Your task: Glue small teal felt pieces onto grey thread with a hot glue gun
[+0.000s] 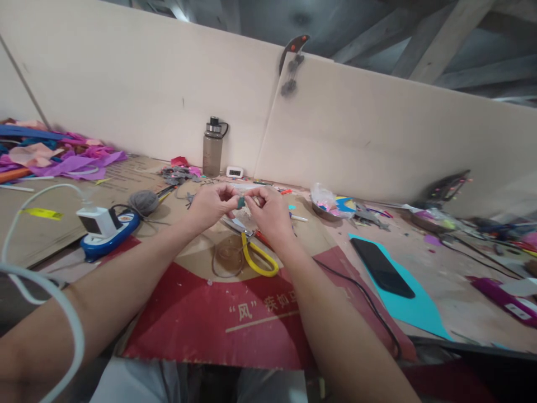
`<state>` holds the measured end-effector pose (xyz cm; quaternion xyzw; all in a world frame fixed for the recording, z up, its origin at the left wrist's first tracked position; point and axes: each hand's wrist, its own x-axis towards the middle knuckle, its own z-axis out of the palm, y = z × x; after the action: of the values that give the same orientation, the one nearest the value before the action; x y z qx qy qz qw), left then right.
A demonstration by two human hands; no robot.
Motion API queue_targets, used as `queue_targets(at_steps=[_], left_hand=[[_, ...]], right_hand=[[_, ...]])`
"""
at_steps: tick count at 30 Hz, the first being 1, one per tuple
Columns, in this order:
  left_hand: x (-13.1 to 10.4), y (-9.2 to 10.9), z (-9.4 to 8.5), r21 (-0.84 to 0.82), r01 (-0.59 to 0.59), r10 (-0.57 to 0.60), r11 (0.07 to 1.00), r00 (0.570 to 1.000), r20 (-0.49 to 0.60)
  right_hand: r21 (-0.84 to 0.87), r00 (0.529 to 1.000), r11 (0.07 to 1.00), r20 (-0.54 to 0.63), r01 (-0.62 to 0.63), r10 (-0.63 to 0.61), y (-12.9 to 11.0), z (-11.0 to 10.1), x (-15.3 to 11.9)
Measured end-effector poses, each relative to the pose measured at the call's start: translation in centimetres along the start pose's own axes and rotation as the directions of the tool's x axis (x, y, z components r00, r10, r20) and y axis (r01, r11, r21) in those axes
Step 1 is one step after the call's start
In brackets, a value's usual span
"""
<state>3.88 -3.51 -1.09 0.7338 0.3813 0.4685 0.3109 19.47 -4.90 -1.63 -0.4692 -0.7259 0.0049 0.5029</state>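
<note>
Both hands meet above the middle of a red and tan cardboard sheet (180,319). My left hand (213,206) pinches a small dark green piece (240,202) between thumb and fingers. My right hand (268,210) is closed at the right side of that piece, its fingertips pressed together; whatever they grip is too small to make out. Just below the hands lie scissors with yellow and red handles (260,258), their blades partly hidden. A loop of thin cord (226,275) rests left of the yellow handle.
A bottle (212,151) and a small white device (234,172) stand by the back panel. Grey yarn (143,202) and a blue power strip (109,235) with a white cable are left. Right are a bowl (326,212) and a phone (382,267) on turquoise sheet.
</note>
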Motion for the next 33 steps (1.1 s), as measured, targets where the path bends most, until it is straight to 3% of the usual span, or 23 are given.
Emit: queue_targets(at_steps=[7,18,27,33], left_hand=[[0.1,-0.1,-0.6,0.142,-0.018,0.009,0.990,0.998,0.061],[0.9,-2.1,-0.7,0.098,-0.043,0.031,0.994,0.992,0.126],[1.1,-2.0,-0.8,0.110,-0.058,0.038,0.992,0.984,0.176],[1.1,-1.9,-0.9,0.026,-0.038,0.030,0.999,0.965,0.259]], right_hand=[[-0.048,0.994,0.995,0.069,0.084,-0.081,0.4,-0.5,0.2],[-0.050,0.984,0.996,0.162,0.078,-0.069,0.2,-0.9,0.1],[-0.022,0.972,0.999,0.230,0.046,-0.039,0.1,-0.9,0.1],[0.037,0.958,0.999,0.285,0.002,-0.012,0.6,-0.6,0.1]])
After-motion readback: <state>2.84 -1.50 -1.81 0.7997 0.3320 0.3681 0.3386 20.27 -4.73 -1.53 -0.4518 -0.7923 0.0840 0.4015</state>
